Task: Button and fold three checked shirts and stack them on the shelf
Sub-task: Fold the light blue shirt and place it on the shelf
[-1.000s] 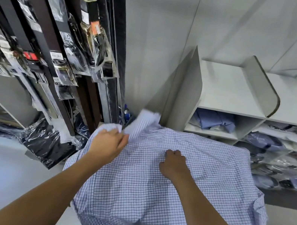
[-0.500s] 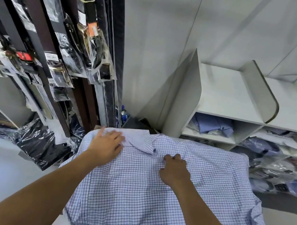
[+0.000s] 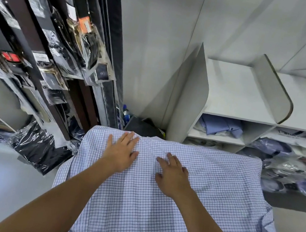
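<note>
The shirt (image 3: 185,193) lies spread on a raised work surface directly in front of the person, below and in front of the shelf (image 3: 239,94). The fabric drapes over the near and right edges of that surface.

Change since one second ago: the left hand (image 3: 121,151) then gripped a raised white portion of fabric at the far left corner, and the right hand (image 3: 174,176) was curled on the cloth. Both hands now lie flat, fingers extended, palms pressing the fabric. Neither hand holds anything. The raised portion has been laid down; no white fabric shows now.

Meaning for the task: this reads as a smoothing step on one shirt, either after a fold or in preparation for one. The shirt is not yet folded to shelf size, and the top of the shelf carries no checked shirt. Judged from this, the task is at an early stage.

Orientation: the long axis of the spread shirt runs left to right across the view, parallel to the shelf front. A seam or fold line runs diagonally from the far edge, near the left fingertips, toward the right hand. Collar and button placket are not visible, so which end is the collar end cannot be told.
</note>
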